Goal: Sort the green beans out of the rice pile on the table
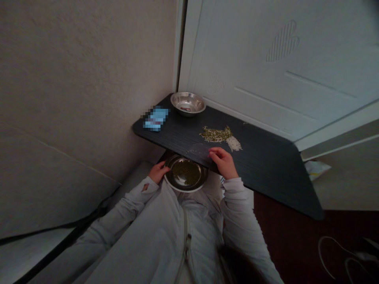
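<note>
My left hand is closed on the left rim of a round metal bowl held by my lap, just under the table's front edge. Small green beans lie across the bowl's bottom. Over the table's near edge, my right hand has thumb and fingers pinched together. A bit of pink shows at its fingertips, with a faint see-through patch beside it; what it holds I cannot make out. Beyond that hand lies a mixed heap of green beans and white grains. Touching its right end is a smaller pile of white, rice-like grains.
The dark table stands against a white door. A second metal bowl sits at the back left, with a blue, blurred-out object beside it. A wall closes off the left side. White cables lie at lower right.
</note>
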`<state>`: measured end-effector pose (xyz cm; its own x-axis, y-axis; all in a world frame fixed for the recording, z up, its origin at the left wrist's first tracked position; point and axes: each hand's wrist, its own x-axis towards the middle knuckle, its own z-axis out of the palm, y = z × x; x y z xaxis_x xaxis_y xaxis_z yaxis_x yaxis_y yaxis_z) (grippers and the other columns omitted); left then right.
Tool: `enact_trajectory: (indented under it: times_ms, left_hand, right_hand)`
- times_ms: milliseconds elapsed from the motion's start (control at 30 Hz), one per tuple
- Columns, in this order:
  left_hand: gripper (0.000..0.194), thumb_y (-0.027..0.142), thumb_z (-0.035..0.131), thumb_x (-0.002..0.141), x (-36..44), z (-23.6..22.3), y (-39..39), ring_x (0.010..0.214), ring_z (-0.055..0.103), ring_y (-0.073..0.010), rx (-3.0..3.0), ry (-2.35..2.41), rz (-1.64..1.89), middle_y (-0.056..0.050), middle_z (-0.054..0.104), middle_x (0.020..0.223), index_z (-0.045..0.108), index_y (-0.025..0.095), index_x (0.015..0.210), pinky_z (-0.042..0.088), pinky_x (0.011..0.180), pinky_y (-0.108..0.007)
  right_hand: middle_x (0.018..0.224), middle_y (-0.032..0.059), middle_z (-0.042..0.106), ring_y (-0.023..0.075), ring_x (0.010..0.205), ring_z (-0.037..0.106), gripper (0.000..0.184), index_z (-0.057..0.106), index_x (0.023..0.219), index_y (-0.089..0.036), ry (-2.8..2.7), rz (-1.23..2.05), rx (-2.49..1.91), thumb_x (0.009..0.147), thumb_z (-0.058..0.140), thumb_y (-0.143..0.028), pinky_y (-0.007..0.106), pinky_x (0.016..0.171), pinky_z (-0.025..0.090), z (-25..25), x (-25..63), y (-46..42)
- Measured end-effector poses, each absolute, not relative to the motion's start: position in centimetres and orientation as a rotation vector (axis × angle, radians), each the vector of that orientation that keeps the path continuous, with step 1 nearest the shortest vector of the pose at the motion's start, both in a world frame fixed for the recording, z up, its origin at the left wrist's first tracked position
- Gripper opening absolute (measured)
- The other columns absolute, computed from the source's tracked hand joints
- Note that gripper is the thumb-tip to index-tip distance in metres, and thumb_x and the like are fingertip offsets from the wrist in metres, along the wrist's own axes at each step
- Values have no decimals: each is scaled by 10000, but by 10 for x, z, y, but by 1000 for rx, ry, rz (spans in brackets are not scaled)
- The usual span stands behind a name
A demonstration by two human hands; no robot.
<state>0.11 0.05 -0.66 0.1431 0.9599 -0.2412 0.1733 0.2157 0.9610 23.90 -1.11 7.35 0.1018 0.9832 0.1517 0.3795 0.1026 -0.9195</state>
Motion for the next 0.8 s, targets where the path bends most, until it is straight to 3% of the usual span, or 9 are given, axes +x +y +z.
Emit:
enact_trajectory:
  times_ms: [800]
  left_hand:
    - [393,303,512,525,1,-12,1,717,551,-180,1232,1314,854,0,632,732,592,144,875,411,683,-284]
  right_hand:
    - [637,-1,560,101,575,488,196,551,749,-168,-1430,705,-1532,634,483,-310,226,554,366,73,238,-10]
